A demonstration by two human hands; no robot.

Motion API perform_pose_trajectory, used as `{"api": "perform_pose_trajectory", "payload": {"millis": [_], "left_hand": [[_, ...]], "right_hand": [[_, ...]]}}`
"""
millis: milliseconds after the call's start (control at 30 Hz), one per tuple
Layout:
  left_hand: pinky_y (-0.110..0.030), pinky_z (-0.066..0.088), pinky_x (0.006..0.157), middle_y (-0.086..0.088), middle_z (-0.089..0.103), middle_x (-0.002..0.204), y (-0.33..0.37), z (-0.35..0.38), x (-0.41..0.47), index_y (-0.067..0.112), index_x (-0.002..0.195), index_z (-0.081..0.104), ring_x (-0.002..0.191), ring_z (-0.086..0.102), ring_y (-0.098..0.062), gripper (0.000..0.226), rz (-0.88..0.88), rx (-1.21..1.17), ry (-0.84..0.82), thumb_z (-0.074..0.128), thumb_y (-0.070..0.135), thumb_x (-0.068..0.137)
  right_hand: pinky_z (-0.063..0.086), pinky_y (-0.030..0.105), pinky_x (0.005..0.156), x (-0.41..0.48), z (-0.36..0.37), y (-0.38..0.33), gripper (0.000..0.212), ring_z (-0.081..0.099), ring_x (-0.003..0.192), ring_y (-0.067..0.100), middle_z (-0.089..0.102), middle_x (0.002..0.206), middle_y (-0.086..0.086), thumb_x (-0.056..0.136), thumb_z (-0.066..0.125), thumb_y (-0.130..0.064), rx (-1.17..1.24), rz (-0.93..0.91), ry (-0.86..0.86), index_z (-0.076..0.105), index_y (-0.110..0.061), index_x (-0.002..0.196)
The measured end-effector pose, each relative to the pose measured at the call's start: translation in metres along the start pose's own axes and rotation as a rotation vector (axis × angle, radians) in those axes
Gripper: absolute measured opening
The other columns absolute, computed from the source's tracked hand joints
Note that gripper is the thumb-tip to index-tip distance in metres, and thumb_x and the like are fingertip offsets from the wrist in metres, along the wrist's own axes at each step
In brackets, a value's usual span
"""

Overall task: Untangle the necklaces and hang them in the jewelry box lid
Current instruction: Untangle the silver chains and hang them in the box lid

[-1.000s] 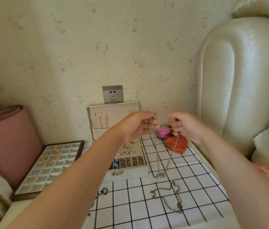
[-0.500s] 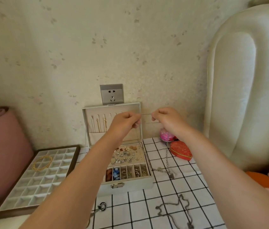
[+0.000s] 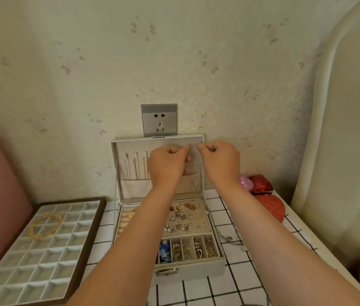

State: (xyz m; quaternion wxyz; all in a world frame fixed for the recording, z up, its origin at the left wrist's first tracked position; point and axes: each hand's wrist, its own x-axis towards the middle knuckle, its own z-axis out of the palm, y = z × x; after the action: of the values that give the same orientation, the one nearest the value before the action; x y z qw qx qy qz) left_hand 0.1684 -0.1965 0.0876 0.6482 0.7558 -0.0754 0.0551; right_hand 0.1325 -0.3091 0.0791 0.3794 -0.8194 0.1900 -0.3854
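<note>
The jewelry box point(image 3: 188, 269) stands open against the wall, its lid point(image 3: 115, 168) upright. Thin gold necklaces point(image 3: 135, 171) hang at the lid's left. My left hand point(image 3: 167, 165) and my right hand point(image 3: 219, 162) are raised in front of the lid's upper right, close together. Each pinches an end of a silver chain necklace point(image 3: 213, 219) stretched between them near the lid's top edge. The chain's loop drops down past the box's right side onto the checked cloth. The lid's hooks behind my hands are hidden.
A compartment tray point(image 3: 31, 257) with a gold bangle point(image 3: 44, 226) lies left. Red heart boxes point(image 3: 270, 206) and a pink ornament point(image 3: 245, 183) sit right of the jewelry box. A wall socket point(image 3: 159, 120) is above the lid. A padded headboard point(image 3: 340, 151) stands right.
Both hands have moved up and forward to the lid's top right with the silver chain, lifting more of it off the cloth. The camera moved closer to the box.
</note>
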Motion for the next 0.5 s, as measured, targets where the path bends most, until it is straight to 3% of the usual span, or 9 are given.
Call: {"api": "perform_pose_trajectory", "payload": {"millis": [100, 200, 267, 367, 433, 500], "left_hand": [[-0.039, 0.062, 0.06, 0.003, 0.068, 0.053, 0.001, 0.006, 0.009, 0.018, 0.059, 0.073, 0.047, 0.066, -0.016, 0.025, 0.008, 0.065, 0.026, 0.074, 0.033, 0.079], [-0.035, 0.06, 0.057, 0.0, 0.066, 0.051, -0.003, 0.01, 0.017, 0.016, 0.059, 0.073, 0.052, 0.066, -0.015, 0.026, 0.003, 0.157, 0.048, 0.071, 0.033, 0.079], [-0.03, 0.054, 0.054, -0.002, 0.067, 0.054, -0.006, 0.011, 0.018, 0.014, 0.059, 0.073, 0.055, 0.065, -0.015, 0.029, 0.003, 0.21, 0.063, 0.07, 0.036, 0.079], [-0.025, 0.047, 0.053, 0.001, 0.066, 0.056, -0.011, 0.012, 0.017, 0.015, 0.058, 0.07, 0.055, 0.062, -0.01, 0.032, 0.005, 0.209, 0.06, 0.071, 0.038, 0.081], [-0.027, 0.052, 0.057, 0.002, 0.067, 0.057, -0.017, 0.012, 0.016, 0.017, 0.058, 0.069, 0.057, 0.064, -0.012, 0.032, 0.006, 0.243, 0.018, 0.07, 0.038, 0.082], [-0.034, 0.059, 0.064, 0.004, 0.07, 0.062, -0.024, 0.011, 0.014, 0.02, 0.062, 0.07, 0.061, 0.069, -0.017, 0.029, -0.001, 0.258, -0.056, 0.069, 0.04, 0.083]], "right_hand": [[0.045, 0.034, 0.057, 0.001, 0.009, 0.003, 0.038, 0.059, 0.061, 0.018, 0.064, 0.059, 0.0, 0.089, 0.066, -0.04, -0.038, 0.019, 0.071, 0.065, -0.013, 0.063], [0.03, 0.029, 0.044, 0.0, 0.014, 0.003, 0.05, 0.047, 0.049, 0.016, 0.049, 0.047, -0.002, 0.089, 0.064, -0.043, -0.128, 0.051, 0.073, 0.049, -0.016, 0.049], [0.026, 0.026, 0.045, 0.0, 0.016, 0.003, 0.052, 0.047, 0.048, 0.017, 0.047, 0.047, -0.004, 0.088, 0.062, -0.045, -0.197, 0.086, 0.06, 0.044, -0.018, 0.047], [0.027, 0.024, 0.046, 0.0, 0.018, 0.007, 0.044, 0.057, 0.057, 0.021, 0.058, 0.058, 0.0, 0.087, 0.059, -0.051, -0.291, 0.126, 0.004, 0.057, -0.019, 0.057], [0.027, 0.023, 0.046, 0.0, 0.018, 0.014, 0.042, 0.06, 0.062, 0.023, 0.062, 0.065, 0.003, 0.086, 0.059, -0.053, -0.319, 0.166, -0.08, 0.064, -0.016, 0.067], [0.028, 0.023, 0.046, -0.003, 0.015, 0.021, 0.04, 0.058, 0.061, 0.022, 0.06, 0.063, 0.0, 0.087, 0.059, -0.048, -0.284, 0.186, -0.193, 0.06, -0.016, 0.064]]}}
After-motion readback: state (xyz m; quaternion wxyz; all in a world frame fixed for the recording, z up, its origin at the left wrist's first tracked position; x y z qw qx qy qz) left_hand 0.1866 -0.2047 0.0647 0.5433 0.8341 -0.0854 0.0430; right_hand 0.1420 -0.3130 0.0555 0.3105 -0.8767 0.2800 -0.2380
